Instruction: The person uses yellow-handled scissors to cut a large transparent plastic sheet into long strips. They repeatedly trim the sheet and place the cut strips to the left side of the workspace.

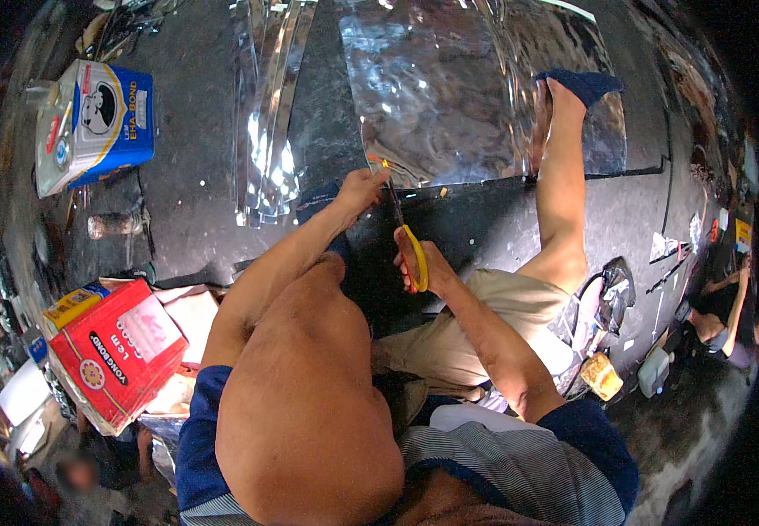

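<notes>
Looking down in the head view, you curl your right hand's (433, 266) fingers round yellow-handled scissors (413, 241), their long axis slanting forward-left toward the near-left corner of the glossy plastic sheet (441, 96), where your nearer left hand (360, 190) bunches its fingertips, pinching what I cannot tell.

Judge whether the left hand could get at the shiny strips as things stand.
Probably yes: the left hand is by a near corner of the shiny sheet, and the strips lie to its left. The socked left foot sits beside their near end but leaves them mostly exposed.
</notes>
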Demonstrator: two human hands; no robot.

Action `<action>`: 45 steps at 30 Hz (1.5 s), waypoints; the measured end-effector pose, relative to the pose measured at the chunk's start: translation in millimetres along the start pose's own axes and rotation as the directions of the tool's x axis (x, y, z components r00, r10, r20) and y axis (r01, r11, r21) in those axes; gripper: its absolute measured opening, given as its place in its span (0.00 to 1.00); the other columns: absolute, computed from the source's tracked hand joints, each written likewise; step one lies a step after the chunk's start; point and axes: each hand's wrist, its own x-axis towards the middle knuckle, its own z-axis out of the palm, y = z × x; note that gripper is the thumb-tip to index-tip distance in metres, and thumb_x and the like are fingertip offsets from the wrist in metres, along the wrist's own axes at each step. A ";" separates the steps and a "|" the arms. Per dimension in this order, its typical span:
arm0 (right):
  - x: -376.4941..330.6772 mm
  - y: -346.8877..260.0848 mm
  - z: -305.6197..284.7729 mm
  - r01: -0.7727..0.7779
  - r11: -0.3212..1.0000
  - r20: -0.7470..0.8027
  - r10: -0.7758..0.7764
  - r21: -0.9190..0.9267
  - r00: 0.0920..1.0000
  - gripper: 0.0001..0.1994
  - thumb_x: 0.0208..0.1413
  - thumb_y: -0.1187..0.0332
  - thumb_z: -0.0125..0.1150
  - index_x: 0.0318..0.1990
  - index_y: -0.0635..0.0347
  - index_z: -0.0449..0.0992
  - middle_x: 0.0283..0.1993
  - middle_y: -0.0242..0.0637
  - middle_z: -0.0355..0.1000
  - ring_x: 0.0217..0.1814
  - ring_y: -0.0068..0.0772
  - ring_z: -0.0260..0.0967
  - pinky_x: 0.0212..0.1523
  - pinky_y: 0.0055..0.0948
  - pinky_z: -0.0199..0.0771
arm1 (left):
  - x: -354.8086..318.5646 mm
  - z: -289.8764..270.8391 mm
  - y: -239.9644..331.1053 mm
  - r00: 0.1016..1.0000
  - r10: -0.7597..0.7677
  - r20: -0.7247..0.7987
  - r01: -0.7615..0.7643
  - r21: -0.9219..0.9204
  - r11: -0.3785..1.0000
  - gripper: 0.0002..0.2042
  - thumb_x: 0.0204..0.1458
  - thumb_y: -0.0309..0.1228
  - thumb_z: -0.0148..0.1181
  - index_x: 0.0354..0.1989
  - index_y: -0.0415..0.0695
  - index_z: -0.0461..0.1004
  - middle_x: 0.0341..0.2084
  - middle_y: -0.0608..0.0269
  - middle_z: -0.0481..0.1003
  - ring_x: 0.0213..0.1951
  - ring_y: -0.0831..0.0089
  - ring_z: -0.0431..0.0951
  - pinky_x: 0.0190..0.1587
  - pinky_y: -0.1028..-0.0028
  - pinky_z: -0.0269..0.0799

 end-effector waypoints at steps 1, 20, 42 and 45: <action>-1.4 -1.9 0.6 0.006 1.000 -0.012 -0.007 -0.023 1.000 0.44 0.41 0.22 0.41 0.25 0.67 0.68 0.14 0.33 0.61 0.12 0.28 0.63 0.13 0.27 0.68 | -2.0 0.3 -1.4 1.000 0.020 0.015 -0.020 0.003 1.000 0.10 0.55 0.38 0.57 0.29 0.43 0.74 0.17 0.70 0.69 0.18 0.81 0.66 0.19 0.78 0.58; -2.2 -23.2 11.2 0.018 0.999 -0.085 -0.015 0.040 0.996 0.42 0.41 0.23 0.41 0.18 0.64 0.64 0.10 0.32 0.56 0.08 0.28 0.60 0.09 0.28 0.62 | -12.7 -2.5 -3.9 0.992 0.089 0.084 -0.083 -0.064 0.994 0.08 0.58 0.31 0.51 0.39 0.42 0.74 0.26 0.71 0.73 0.22 0.84 0.65 0.22 0.80 0.59; 139.5 -134.1 -22.3 0.537 0.528 0.024 -0.698 -0.659 0.716 0.35 0.60 0.38 0.34 0.42 0.69 0.70 0.25 0.44 0.69 0.27 0.41 0.68 0.34 0.39 0.66 | -63.1 -1.4 58.2 0.975 0.158 0.154 -0.143 -0.107 0.984 0.10 0.59 0.35 0.51 0.37 0.41 0.71 0.19 0.73 0.66 0.19 0.85 0.62 0.20 0.81 0.55; 146.0 -186.6 -19.4 0.215 0.854 -0.157 -0.322 -0.474 0.934 0.45 0.51 0.28 0.34 0.41 0.71 0.74 0.27 0.48 0.71 0.27 0.39 0.67 0.31 0.40 0.66 | -77.2 -2.7 70.7 0.978 0.141 0.156 -0.128 -0.087 0.988 0.11 0.60 0.36 0.50 0.37 0.41 0.71 0.18 0.74 0.64 0.19 0.85 0.60 0.20 0.82 0.55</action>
